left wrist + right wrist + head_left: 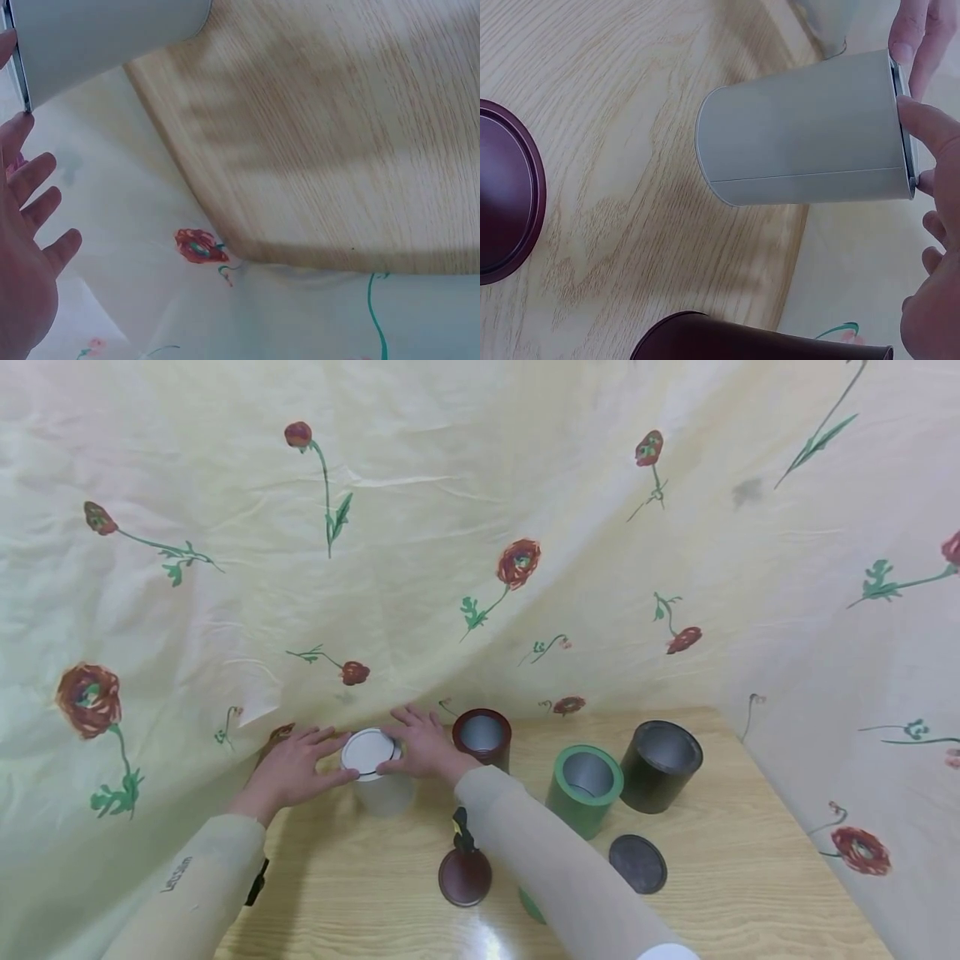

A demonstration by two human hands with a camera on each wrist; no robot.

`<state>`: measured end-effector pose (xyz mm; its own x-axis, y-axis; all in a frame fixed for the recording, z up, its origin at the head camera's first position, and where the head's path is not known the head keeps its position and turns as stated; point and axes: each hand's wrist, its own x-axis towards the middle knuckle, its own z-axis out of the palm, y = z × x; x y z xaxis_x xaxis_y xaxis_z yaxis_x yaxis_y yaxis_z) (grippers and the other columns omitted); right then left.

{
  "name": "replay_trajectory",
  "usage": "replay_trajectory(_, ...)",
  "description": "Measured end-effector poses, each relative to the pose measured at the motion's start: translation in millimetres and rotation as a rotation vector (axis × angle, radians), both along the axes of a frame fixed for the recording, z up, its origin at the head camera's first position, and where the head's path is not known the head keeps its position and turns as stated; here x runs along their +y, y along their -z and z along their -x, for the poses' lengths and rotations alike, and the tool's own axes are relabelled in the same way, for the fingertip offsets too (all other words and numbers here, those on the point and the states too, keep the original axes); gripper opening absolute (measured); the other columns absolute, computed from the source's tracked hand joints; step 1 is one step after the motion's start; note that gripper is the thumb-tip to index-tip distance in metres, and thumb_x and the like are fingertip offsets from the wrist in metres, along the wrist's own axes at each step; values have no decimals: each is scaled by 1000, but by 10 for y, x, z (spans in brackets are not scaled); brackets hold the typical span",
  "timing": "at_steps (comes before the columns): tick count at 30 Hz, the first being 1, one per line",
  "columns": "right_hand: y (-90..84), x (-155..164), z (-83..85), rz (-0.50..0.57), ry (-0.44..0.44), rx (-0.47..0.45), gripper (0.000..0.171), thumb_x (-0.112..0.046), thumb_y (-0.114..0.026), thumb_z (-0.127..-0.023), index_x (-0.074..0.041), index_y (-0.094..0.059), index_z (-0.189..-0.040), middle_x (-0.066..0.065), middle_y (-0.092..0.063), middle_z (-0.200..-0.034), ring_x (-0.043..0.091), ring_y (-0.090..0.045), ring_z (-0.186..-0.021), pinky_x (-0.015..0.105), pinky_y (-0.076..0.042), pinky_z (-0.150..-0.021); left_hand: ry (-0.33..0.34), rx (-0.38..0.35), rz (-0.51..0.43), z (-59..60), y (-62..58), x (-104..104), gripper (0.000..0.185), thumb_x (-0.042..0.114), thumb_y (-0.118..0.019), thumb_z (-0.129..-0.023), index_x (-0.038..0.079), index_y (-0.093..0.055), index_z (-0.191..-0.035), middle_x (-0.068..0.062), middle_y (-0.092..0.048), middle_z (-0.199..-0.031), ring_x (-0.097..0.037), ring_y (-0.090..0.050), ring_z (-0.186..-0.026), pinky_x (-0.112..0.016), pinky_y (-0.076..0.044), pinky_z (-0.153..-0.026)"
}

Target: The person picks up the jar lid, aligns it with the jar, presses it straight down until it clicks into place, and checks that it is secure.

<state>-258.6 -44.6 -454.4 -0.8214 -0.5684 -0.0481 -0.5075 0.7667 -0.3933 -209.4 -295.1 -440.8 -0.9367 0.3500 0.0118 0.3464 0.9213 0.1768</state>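
Both hands at the top of a pale grey-white cylindrical tin (381, 781) standing upright on the light wooden tabletop (720, 893), near its far left edge. Left hand (291, 770) spread flat, fingers straight, fingertips touching the rim of the round white lid (367, 752) from the left; right hand (426, 747) likewise flat, fingers extended over the lid's right side. Neither curled round anything, seemingly pressing or steadying the lid from both sides so that it sits level on the tin. Just right of the right hand, an open maroon tin (482, 737); further right, an open green tin (584, 788) and an open black tin (661, 765). Nearer the body, under the right forearm, a maroon lid (465, 877) and a dark grey lid (637, 863), flat on the wood. Behind and around, cream cloth (420, 510) printed with red flowers, draped down to the table.
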Motion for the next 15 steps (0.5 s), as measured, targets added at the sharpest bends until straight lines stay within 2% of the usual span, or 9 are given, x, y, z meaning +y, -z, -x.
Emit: replay_trajectory(15,-1,-28,44,-35,7,24,72,-59,-73,-97,-25,-55,-159,3,-33,-175,28,-18,-165,61,-16,-131,60,84,82,81,9,-42,76,70,-63,-97,15,-64,-150,-24,-56,-155,-51,-48,-145,-71,-40,-116)
